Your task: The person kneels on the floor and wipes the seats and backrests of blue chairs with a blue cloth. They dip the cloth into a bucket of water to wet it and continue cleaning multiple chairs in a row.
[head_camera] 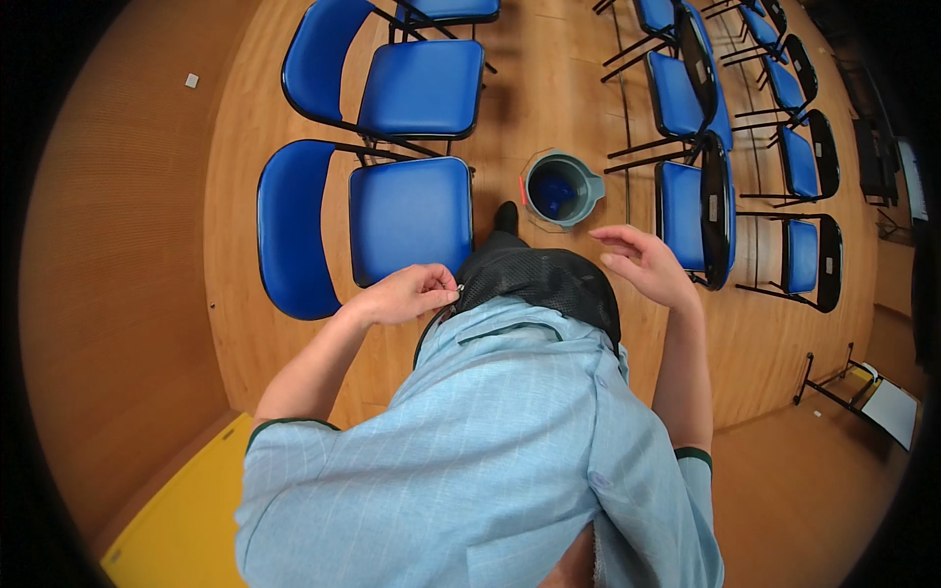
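My left hand (pixel 415 295) pinches a small metal zipper pull (pixel 461 289) at the left end of a black mesh waist bag (pixel 540 275). The bag lies across my front, over a light blue striped shirt (pixel 470 441). To the right of the bag, my right hand (pixel 643 268) hovers with thumb and fingers apart, holding nothing. Beyond it on the floor stands a grey-green plastic bucket (pixel 588 189) with a pouring spout and a red handle grip. Something dark blue (pixel 551 192) is at its bottom; I cannot tell what.
Blue padded folding chairs stand in rows, one seat (pixel 412 213) close by my left hand and another chair (pixel 680 209) beyond my right. A wood-plank floor (pixel 548 81) runs between them. A yellow panel (pixel 184 514) is at lower left, a whiteboard on a stand (pixel 889 411) at right.
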A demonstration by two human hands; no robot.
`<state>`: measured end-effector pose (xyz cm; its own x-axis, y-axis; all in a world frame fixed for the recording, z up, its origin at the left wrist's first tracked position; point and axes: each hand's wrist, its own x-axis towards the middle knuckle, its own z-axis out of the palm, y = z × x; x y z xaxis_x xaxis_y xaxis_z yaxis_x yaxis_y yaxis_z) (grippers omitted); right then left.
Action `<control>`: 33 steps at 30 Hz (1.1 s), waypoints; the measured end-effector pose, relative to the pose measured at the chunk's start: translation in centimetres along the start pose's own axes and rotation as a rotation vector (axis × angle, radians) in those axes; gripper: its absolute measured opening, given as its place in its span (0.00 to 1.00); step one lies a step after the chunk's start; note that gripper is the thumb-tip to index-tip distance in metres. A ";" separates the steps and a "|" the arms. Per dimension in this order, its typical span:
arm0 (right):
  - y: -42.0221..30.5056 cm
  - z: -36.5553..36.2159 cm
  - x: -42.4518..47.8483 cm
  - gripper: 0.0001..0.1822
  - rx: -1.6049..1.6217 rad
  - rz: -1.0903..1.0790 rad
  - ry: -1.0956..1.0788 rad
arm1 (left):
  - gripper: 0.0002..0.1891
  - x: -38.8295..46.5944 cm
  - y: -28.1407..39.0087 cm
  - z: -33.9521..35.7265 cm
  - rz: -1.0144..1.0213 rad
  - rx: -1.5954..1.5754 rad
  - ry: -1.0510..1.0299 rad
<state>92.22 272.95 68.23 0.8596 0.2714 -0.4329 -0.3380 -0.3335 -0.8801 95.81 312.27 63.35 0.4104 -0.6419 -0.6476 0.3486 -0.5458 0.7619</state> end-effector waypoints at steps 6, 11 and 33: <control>-1.6 4.9 2.6 0.15 -0.122 -0.178 -0.030 | 0.05 -0.4 -0.4 0.5 0.444 0.582 0.325; -0.5 6.0 3.0 0.18 -0.138 -0.107 0.030 | 0.06 0.7 -1.1 0.4 0.773 0.903 0.536; 4.4 7.0 1.5 0.20 0.371 -0.064 0.219 | 0.14 11.3 10.1 2.2 0.579 0.367 0.286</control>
<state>89.36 278.18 62.39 0.9307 0.0700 -0.3590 -0.3619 0.0356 -0.9315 102.14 298.30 63.72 0.6639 -0.7437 -0.0786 -0.2740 -0.3396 0.8998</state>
